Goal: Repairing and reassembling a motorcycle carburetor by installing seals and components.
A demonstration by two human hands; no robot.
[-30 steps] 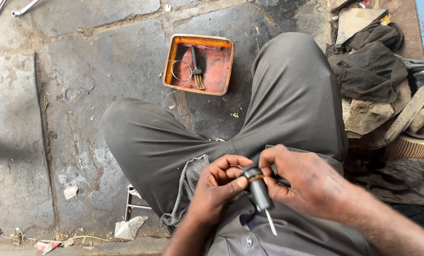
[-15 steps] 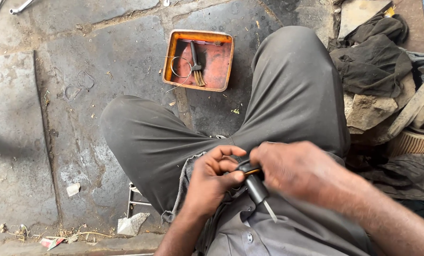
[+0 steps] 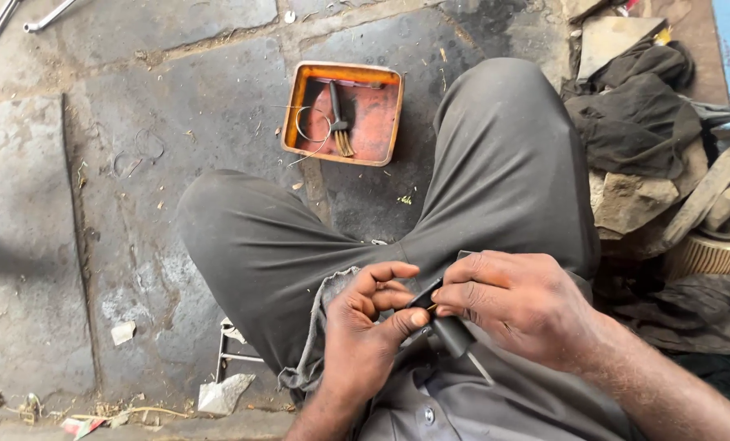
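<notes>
Gripping one screwdriver (image 3: 455, 336), two hands.

1. Our left hand (image 3: 365, 339) curls in our lap, thumb and bent fingers pinched together.
2. Our right hand (image 3: 518, 304) lies knuckles-up beside it, fingertips meeting the left's.
3. Both forearms angle inward.

Matt black plastic screwdriver handle (image 3: 451, 333) w/ shiny metal shaft, rusty orange metal tray (image 3: 300, 122), rough stone floor (image 3: 95, 204), grey cloth trousers (image 3: 496, 163)
</notes>
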